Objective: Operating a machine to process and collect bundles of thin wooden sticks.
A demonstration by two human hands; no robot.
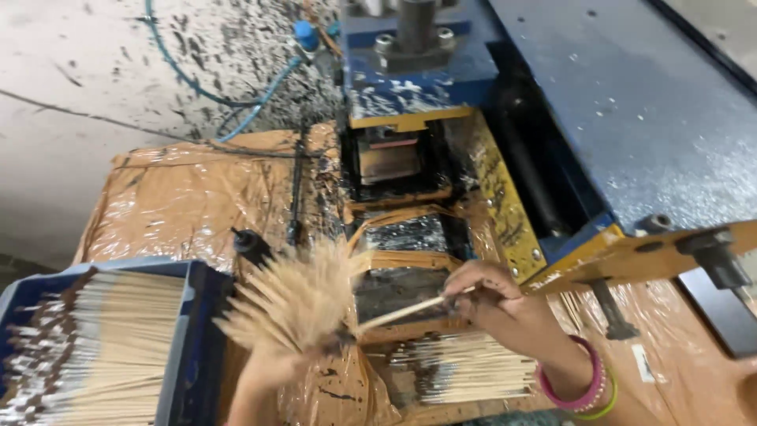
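Left hand (264, 379) is closed around a fanned bundle of thin bamboo sticks (296, 304), tips spread up and out, blurred. Right hand (493, 296) pinches a single stick (402, 313) between fingertips, held near-level with its free end pointing back toward the bundle, just in front of the blue machine (552, 102) and its dark feed slot (394, 288). Pink and green bangles (587, 386) sit on the right wrist. Below the right hand lies a flat pile of sticks with dark coated ends (465, 371) on the bench (189, 197), which is wrapped in crinkled brown plastic. A blue tray (185, 347) at lower left is packed with more sticks. Blue hoses (236, 99) run along the spattered wall behind. Risks, as a judgement: the fan is loosely gripped, so sticks could slip out and scatter over the bench; the single stick is thin and held at one end, so a skewed entry at the slot could snap or jam it; fingers sit close to the machine's moving parts, pinch hazard; bangles could snag on the yellow bracket (631, 256) beside the wrist.
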